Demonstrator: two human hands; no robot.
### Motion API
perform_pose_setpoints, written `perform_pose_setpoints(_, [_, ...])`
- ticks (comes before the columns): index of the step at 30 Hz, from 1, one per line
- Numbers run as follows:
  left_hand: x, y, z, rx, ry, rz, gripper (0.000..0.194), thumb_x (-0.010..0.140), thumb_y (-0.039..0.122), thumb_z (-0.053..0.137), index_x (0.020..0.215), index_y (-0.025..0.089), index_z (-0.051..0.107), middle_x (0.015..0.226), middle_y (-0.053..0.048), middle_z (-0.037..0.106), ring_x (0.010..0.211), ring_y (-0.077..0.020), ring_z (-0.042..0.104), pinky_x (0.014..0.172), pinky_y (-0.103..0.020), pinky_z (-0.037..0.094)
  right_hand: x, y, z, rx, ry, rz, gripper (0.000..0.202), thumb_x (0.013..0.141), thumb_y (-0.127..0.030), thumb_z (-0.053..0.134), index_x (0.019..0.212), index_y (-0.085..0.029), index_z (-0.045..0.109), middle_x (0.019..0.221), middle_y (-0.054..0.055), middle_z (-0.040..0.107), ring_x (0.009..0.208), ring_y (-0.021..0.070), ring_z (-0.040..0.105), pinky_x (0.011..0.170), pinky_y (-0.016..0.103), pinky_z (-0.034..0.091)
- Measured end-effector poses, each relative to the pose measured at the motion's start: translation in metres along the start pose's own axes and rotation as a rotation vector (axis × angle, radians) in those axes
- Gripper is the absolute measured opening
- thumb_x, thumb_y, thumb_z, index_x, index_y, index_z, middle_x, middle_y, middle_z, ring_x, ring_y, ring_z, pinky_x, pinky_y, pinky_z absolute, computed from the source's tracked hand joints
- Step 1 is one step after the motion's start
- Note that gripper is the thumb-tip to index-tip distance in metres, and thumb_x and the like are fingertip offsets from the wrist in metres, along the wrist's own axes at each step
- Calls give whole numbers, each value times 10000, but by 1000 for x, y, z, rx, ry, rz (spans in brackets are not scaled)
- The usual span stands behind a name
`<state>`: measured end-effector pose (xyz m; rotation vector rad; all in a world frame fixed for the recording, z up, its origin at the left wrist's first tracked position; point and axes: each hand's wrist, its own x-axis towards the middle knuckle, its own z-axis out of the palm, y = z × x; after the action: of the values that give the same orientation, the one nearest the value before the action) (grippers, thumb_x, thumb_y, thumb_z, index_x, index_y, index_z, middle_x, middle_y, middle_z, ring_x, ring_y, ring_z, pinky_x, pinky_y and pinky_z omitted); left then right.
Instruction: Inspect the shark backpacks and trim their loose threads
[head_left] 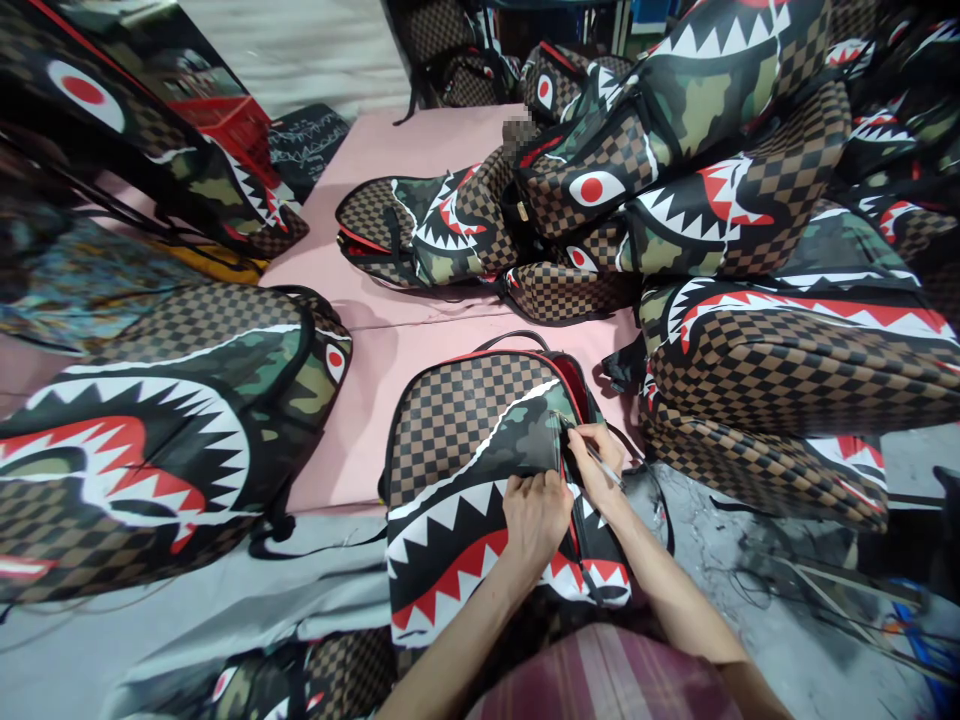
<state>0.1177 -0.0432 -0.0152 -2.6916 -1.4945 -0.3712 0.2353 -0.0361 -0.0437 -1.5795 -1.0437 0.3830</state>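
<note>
A shark-mouth backpack [457,400] in brown check and camouflage lies face up before me. The knuckles of my left hand [536,520] are bent, and its fingers grip the bag's front beside a dark zip [576,535]. Close to its right, my right hand [596,465] is closed around a thin, pale, pen-like tool [606,468]. The tool's working end is hidden by the fingers, which meet the bag near the top of the zip. At the bag's upper right edge, the main opening shows a red lining [574,385].
Backpacks of the same pattern are piled at the right [750,350]. One more [150,440] rests at the left, and another [427,230] lies farther back on the pink table [337,390]. A red crate [229,130] stands at the back left. Loose threads litter the grey floor [720,560].
</note>
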Motion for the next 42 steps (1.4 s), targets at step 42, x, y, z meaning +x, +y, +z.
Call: perform_pose_setpoints(42, [-60,-35,2,-435,-295,159,232,830,331,527,659,176,553,593,19,616,592,-123,576,777,-293,368,126,-55,15,623,-218,350,232,608,-181,757,808,-181,638,647,-26,641,546,93,578,538,206,479])
